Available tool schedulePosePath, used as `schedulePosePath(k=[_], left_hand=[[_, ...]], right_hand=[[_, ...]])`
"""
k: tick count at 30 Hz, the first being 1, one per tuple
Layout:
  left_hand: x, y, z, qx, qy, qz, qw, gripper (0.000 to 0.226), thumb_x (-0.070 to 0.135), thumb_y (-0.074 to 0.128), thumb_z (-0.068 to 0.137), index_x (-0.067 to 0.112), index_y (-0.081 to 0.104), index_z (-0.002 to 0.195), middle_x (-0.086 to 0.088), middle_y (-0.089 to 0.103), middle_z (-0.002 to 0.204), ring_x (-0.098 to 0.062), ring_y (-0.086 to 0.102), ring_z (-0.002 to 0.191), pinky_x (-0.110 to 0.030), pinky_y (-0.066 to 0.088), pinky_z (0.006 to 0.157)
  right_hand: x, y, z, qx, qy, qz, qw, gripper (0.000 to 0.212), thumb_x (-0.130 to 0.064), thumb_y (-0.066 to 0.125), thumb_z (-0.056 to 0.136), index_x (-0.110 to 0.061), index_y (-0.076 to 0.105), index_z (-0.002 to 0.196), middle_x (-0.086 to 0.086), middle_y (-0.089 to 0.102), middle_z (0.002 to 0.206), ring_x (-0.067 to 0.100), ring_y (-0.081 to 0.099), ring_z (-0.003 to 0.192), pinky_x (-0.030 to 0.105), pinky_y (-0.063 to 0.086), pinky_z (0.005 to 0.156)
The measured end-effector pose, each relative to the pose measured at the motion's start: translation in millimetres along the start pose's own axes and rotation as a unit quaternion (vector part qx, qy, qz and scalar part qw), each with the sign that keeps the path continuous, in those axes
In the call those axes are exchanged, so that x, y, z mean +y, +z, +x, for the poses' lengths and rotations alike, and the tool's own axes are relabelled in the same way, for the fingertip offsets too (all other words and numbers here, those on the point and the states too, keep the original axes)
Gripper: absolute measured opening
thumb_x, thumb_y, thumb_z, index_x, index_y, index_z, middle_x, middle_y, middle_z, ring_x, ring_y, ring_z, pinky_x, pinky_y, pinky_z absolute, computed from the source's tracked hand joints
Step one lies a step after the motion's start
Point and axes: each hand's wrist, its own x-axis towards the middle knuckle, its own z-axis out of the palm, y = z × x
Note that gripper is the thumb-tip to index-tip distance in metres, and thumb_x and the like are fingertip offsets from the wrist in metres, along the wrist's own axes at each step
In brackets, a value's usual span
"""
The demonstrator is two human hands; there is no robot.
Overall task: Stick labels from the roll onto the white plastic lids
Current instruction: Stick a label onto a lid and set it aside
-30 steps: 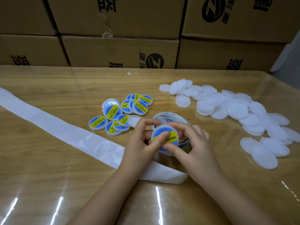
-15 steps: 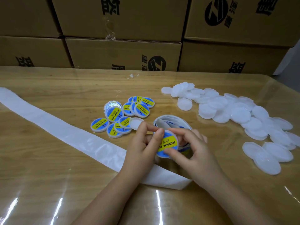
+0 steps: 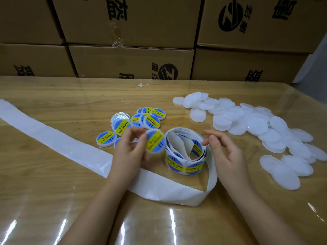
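Note:
My left hand pinches a white lid with a blue and yellow label stuck on it, held just left of the label roll. The roll stands on the table at the centre, with blue and yellow round labels on its outer turns. My right hand hovers to the right of the roll with relaxed fingers and holds nothing. Several labelled lids lie in a cluster behind my left hand. A pile of plain white lids spreads over the right side of the table.
A long strip of empty white backing paper runs from the roll across the table to the far left edge. Stacked cardboard boxes stand along the table's back edge. The wooden table has a glossy clear cover.
Both hands held the lid over the roll and pressed the label on. Now my right hand has let go and drawn right, and my left hand carries the labelled lid leftward.

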Motion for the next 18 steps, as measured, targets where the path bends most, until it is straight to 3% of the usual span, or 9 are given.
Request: schedulePosePath(k=[6, 10, 13, 15, 18], left_hand=[[-18, -26, 16, 0.137, -0.082, 0.080, 0.984, 0.032, 0.004, 0.053, 0.085, 0.035, 0.053, 0.090, 0.005, 0.066, 0.092, -0.001, 0.063, 0.055, -0.025, 0.050, 0.061], [-21, -27, 18, 0.142, -0.115, 0.121, 0.976, 0.036, 0.007, 0.057, 0.084, 0.022, 0.056, 0.116, 0.020, 0.065, 0.081, -0.014, 0.068, 0.082, -0.039, 0.052, 0.085], [-20, -27, 18, 0.146, -0.092, 0.181, 0.968, 0.039, 0.010, 0.058, 0.085, 0.020, 0.054, 0.122, 0.008, 0.051, 0.110, -0.020, 0.064, 0.091, -0.040, 0.049, 0.090], [-19, -26, 16, 0.141, -0.053, 0.220, 0.964, 0.030, 0.007, 0.056, 0.086, 0.019, 0.058, 0.113, 0.004, 0.043, 0.114, -0.019, 0.062, 0.088, -0.036, 0.048, 0.085], [-19, -22, 13, 0.105, 0.018, 0.277, 0.955, 0.029, -0.005, 0.049, 0.083, 0.009, 0.065, 0.103, -0.001, 0.051, 0.112, -0.020, 0.057, 0.100, -0.032, 0.043, 0.083]], right_hand=[[18, -5, 10, 0.043, 0.046, 0.005, 0.998, 0.022, -0.021, 0.045, 0.097, -0.035, 0.061, 0.092, -0.011, 0.064, 0.077, 0.001, 0.056, 0.082, 0.017, 0.040, 0.074], [27, -8, 15, 0.061, 0.047, -0.011, 0.997, 0.022, -0.022, 0.044, 0.098, -0.035, 0.061, 0.092, -0.012, 0.063, 0.075, -0.005, 0.050, 0.067, 0.014, 0.036, 0.064], [34, -13, 20, 0.091, 0.047, -0.024, 0.994, 0.026, -0.021, 0.042, 0.099, -0.038, 0.059, 0.091, -0.015, 0.064, 0.079, -0.006, 0.053, 0.078, 0.008, 0.037, 0.067], [41, -18, 26, 0.111, 0.061, -0.049, 0.991, 0.025, -0.018, 0.041, 0.099, -0.033, 0.060, 0.092, -0.014, 0.064, 0.088, 0.005, 0.054, 0.093, 0.019, 0.040, 0.078], [52, -27, 33, 0.104, 0.111, -0.104, 0.983, 0.023, -0.020, 0.042, 0.097, -0.030, 0.062, 0.093, -0.006, 0.064, 0.100, 0.016, 0.054, 0.098, 0.035, 0.044, 0.084]])
